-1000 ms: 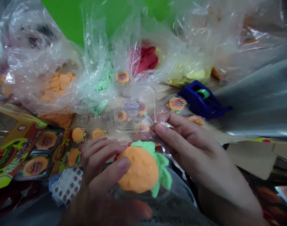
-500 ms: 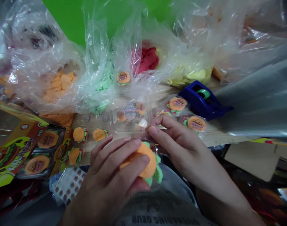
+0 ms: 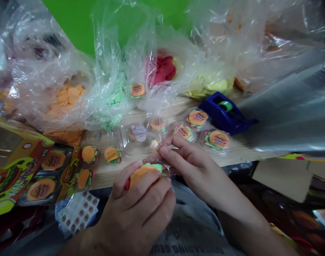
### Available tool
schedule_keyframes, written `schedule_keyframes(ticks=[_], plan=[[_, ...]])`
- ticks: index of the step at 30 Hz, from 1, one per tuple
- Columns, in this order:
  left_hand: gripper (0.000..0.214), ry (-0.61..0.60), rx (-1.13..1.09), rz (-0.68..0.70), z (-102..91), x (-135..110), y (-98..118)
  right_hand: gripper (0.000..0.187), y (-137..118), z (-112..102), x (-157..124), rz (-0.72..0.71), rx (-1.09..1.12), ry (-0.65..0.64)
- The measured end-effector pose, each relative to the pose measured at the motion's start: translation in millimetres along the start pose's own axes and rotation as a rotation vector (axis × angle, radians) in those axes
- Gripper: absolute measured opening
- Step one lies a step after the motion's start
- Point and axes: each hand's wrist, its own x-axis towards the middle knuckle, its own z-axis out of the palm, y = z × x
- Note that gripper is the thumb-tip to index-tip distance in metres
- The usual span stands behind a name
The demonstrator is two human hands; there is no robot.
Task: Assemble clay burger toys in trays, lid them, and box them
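My left hand [image 3: 143, 206] curls over a toy burger [image 3: 145, 174] with an orange bun, green frill and a red edge, held low in front of my body. Clear plastic shows along the burger's right side. Just above and to the right, my right hand [image 3: 193, 161] has thumb and index finger pinched together. A small shiny whitish piece [image 3: 154, 144] shows at those fingertips; whether it is held is unclear. Beyond them a clear plastic tray [image 3: 122, 140] lies on the table, with small burgers and a printed label seen in or through it.
Several packed burgers [image 3: 218, 139] lie beside a blue tape dispenser [image 3: 226, 115]. Small burgers [image 3: 113, 155] and a printed display box [image 3: 15, 167] are at left, above a sticker sheet [image 3: 79, 213]. Plastic bags with orange [image 3: 67, 97], green, red [image 3: 164, 67] and yellow pieces line the back.
My left hand has turned and its fingers have wrapped further over the burger, covering more of its bun. My right hand stays pinched. The whole view has shifted slightly.
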Motion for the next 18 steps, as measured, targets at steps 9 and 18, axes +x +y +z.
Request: schedule_keyframes(ticks=[9, 18], plan=[[0.014, -0.072, -0.029, 0.030, 7.3, 1, 2, 0.021, 10, -5, 2, 0.048, 0.090, 0.002], [0.082, 0.306, -0.521, -0.417, 35.4, -45, 10, 0.027, 28, -13, -10, 0.031, 0.218, 0.139]])
